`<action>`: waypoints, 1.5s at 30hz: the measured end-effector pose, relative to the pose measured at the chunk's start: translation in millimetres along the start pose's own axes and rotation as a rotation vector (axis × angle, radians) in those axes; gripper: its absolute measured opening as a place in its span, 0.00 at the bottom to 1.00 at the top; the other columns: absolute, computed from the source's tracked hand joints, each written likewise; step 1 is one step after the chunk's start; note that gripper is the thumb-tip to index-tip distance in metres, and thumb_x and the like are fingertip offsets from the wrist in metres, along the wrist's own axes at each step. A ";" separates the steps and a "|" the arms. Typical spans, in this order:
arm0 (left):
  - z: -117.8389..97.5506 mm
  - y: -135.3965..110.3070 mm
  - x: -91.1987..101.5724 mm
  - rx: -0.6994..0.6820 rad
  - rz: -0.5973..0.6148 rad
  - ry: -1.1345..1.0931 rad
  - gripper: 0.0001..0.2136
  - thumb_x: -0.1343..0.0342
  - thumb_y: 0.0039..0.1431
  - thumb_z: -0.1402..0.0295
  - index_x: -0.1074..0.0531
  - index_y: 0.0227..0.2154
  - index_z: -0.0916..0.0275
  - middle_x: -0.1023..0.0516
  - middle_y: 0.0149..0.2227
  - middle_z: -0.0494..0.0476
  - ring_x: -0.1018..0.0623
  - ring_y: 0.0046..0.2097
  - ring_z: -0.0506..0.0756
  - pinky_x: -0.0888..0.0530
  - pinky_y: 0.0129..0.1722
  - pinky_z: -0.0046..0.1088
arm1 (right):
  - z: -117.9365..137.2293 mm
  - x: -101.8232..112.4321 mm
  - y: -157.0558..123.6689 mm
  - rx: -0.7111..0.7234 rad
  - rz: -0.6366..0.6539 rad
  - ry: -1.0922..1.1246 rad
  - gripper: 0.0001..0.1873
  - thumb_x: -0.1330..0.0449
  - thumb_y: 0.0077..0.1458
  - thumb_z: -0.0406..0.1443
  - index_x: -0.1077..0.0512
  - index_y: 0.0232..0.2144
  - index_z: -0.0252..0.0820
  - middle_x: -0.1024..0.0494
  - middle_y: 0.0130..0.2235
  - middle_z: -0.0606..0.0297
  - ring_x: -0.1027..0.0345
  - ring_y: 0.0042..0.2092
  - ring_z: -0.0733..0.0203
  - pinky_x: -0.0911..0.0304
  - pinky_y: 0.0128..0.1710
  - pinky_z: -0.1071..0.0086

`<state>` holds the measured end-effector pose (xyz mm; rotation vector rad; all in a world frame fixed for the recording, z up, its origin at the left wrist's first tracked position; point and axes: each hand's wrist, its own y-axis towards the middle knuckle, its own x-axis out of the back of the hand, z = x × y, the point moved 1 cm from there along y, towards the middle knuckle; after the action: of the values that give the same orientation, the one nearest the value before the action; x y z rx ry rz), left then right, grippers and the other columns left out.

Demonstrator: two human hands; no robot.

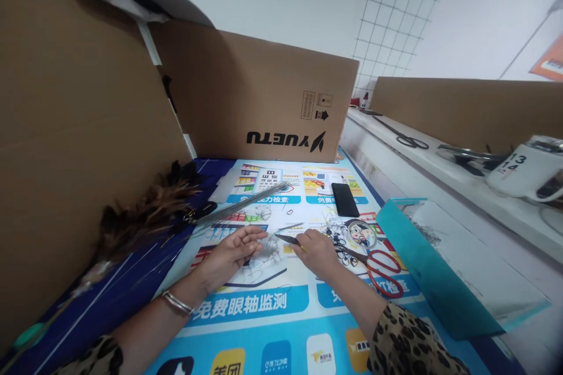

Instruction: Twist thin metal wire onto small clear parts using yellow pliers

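Note:
My right hand (317, 253) is wrapped around pliers (287, 239) with dark pointed jaws and a bit of yellow at the handle. The jaws point left, toward the fingertips of my left hand (237, 247). Those fingers are curled with thumb and forefinger close together; whatever they pinch is too thin to make out. Loose bits of thin wire (264, 269) lie beneath both hands. Beyond my left hand rests a bundle of straight grey wires (250, 201). Red-handled scissors (382, 269) lie beside my right forearm, near a small pile of dark pieces (341, 240).
A black phone (345, 199) lies at the back of the printed tabletop. Brown feathers (149, 202) line the left side, by a cardboard wall (264, 94). On the right stands a teal-edged box (435, 269); a ledge above carries a white mug (525, 170) and scissors (409, 140).

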<state>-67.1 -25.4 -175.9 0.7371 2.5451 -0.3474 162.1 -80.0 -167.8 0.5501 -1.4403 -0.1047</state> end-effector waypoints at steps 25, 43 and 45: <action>-1.0 -0.7 -5.4 0.022 -0.013 0.027 0.15 0.40 0.48 0.75 0.31 0.41 0.63 0.28 0.45 0.60 0.24 0.37 0.51 0.30 0.39 0.26 | 1.6 0.9 0.1 0.002 -0.014 0.030 0.15 0.50 0.57 0.45 0.32 0.31 0.41 0.31 0.30 0.62 0.38 0.37 0.62 0.46 0.36 0.72; -3.3 -3.3 -10.0 0.008 0.022 0.157 0.10 0.41 0.50 0.70 0.29 0.37 0.63 0.27 0.36 0.55 0.29 0.31 0.49 0.34 0.30 0.22 | 1.9 0.1 0.5 0.038 -0.009 0.054 0.15 0.51 0.58 0.45 0.32 0.30 0.41 0.31 0.30 0.62 0.38 0.36 0.62 0.46 0.36 0.72; -3.4 -4.0 -10.5 0.011 0.018 0.207 0.11 0.41 0.50 0.69 0.29 0.37 0.62 0.27 0.36 0.55 0.29 0.30 0.49 0.35 0.28 0.21 | 1.9 0.2 0.3 0.040 -0.010 0.051 0.15 0.51 0.58 0.44 0.32 0.30 0.41 0.31 0.30 0.62 0.38 0.36 0.62 0.46 0.35 0.72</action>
<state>-62.7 -32.1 -167.2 0.8393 2.7293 -0.2928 160.2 -80.4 -167.4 0.5895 -1.3928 -0.0694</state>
